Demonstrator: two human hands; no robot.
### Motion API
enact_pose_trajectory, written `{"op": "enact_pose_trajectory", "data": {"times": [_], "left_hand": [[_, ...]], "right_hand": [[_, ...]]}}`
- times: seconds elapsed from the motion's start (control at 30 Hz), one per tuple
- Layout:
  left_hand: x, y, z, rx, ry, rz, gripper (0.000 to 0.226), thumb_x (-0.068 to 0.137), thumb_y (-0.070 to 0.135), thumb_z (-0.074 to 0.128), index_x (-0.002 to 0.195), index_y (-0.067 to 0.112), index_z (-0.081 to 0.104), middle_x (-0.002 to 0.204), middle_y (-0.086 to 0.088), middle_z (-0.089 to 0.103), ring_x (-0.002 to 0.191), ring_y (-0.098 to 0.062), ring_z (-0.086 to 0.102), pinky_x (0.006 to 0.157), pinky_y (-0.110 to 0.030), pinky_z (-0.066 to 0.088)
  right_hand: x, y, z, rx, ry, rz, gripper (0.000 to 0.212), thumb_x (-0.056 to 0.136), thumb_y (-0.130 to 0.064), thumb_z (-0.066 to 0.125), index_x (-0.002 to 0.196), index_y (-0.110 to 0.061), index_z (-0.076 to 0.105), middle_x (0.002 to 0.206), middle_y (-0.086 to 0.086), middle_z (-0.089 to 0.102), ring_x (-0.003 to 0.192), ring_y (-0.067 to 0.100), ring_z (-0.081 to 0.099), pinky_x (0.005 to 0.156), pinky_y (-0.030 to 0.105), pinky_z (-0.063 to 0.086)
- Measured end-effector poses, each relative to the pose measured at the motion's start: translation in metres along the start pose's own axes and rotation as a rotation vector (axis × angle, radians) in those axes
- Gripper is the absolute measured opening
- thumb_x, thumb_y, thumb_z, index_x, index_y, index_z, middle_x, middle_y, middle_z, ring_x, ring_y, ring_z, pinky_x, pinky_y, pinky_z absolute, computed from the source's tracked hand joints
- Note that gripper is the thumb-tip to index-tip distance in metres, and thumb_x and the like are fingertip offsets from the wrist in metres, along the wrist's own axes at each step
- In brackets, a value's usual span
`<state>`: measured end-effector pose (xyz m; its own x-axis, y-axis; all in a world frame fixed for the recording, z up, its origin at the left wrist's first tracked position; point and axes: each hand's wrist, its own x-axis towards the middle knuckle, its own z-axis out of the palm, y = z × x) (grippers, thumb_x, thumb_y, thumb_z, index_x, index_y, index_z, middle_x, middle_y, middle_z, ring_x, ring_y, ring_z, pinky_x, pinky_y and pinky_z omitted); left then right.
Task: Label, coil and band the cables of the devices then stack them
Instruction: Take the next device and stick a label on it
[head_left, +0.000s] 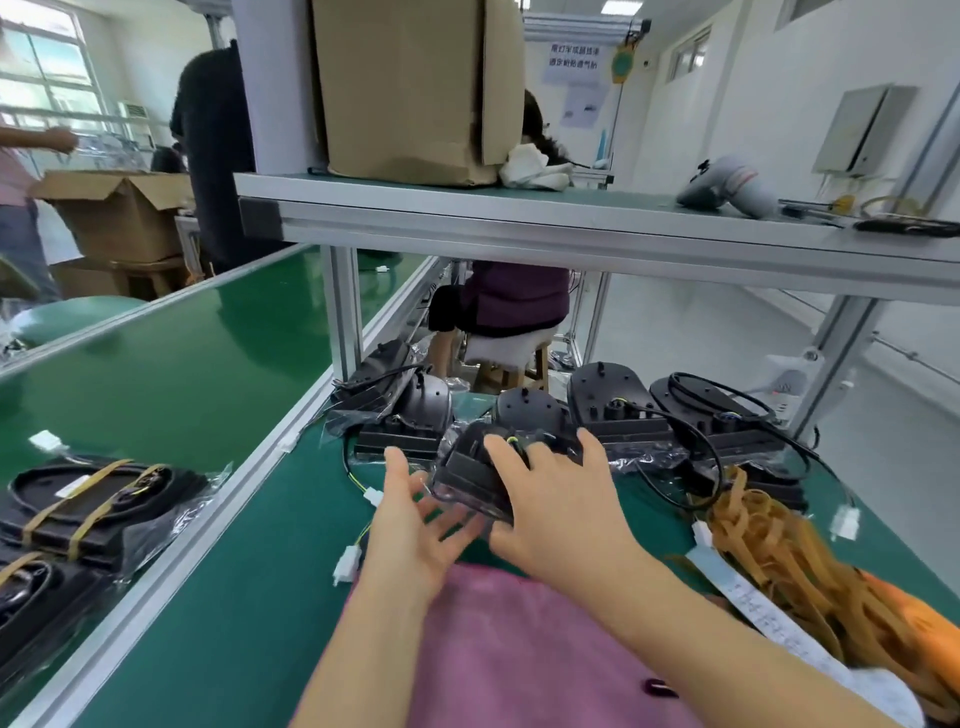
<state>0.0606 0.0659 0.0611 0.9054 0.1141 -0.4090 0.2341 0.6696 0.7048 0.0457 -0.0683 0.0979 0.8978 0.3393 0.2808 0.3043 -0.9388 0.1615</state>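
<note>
A black device (470, 470) in a clear plastic bag lies tilted on the green table (260, 597) just in front of me. My right hand (556, 499) grips it from above, fingers over its top and thumb at its near edge. My left hand (415, 525) is held palm up with straight fingers beside and partly under the device's near left corner. A thin cable with white connectors (347, 564) trails from the device toward me. More black devices (618, 410) with loose black cables (706, 431) lie behind. A heap of tan rubber bands (774, 551) and a strip of labels (763, 613) lie at the right.
Banded devices (93, 509) sit stacked on the green conveyor belt (182, 353) at left. An aluminium shelf (519, 218) overhead carries a cardboard box (410, 88) and tools. People sit and stand beyond the bench. My pink clothing (519, 649) is at the bottom.
</note>
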Motion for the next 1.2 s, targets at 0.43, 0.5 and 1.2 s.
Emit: {"op": "enact_pose_trajectory", "data": {"times": [0.43, 0.5, 1.2], "left_hand": [[-0.084, -0.050, -0.050, 0.742, -0.304, 0.078, 0.021, 0.091, 0.001, 0.044, 0.081, 0.001, 0.063, 0.073, -0.016, 0.062, 0.071, -0.022, 0.058, 0.066, -0.036, 0.047], [-0.089, -0.050, -0.054, 0.861, -0.342, 0.118, 0.025, 0.091, 0.001, 0.042, 0.098, 0.001, 0.066, 0.095, -0.024, 0.068, 0.088, -0.028, 0.060, 0.086, -0.050, 0.048], [-0.087, -0.064, -0.060, 1.195, -0.255, 0.372, 0.048, 0.096, 0.008, 0.051, 0.143, 0.017, 0.047, 0.117, 0.013, 0.055, 0.093, 0.008, 0.054, 0.077, -0.005, 0.036]], "right_hand": [[-0.154, -0.028, 0.016, -0.050, 0.236, 0.012, 0.074, 0.040, -0.028, 0.076, 0.114, -0.028, 0.068, 0.086, -0.002, 0.066, 0.075, 0.021, 0.065, 0.083, 0.049, 0.051], [-0.162, -0.034, 0.020, -0.033, 0.255, 0.011, 0.072, 0.046, -0.026, 0.072, 0.117, -0.028, 0.066, 0.090, -0.001, 0.066, 0.079, 0.023, 0.065, 0.083, 0.049, 0.051], [-0.173, 0.033, 0.013, 0.425, 0.237, 0.342, 0.028, 0.091, -0.030, 0.054, 0.114, -0.019, 0.064, 0.115, 0.002, 0.063, 0.108, 0.024, 0.056, 0.090, 0.038, 0.044]]}}
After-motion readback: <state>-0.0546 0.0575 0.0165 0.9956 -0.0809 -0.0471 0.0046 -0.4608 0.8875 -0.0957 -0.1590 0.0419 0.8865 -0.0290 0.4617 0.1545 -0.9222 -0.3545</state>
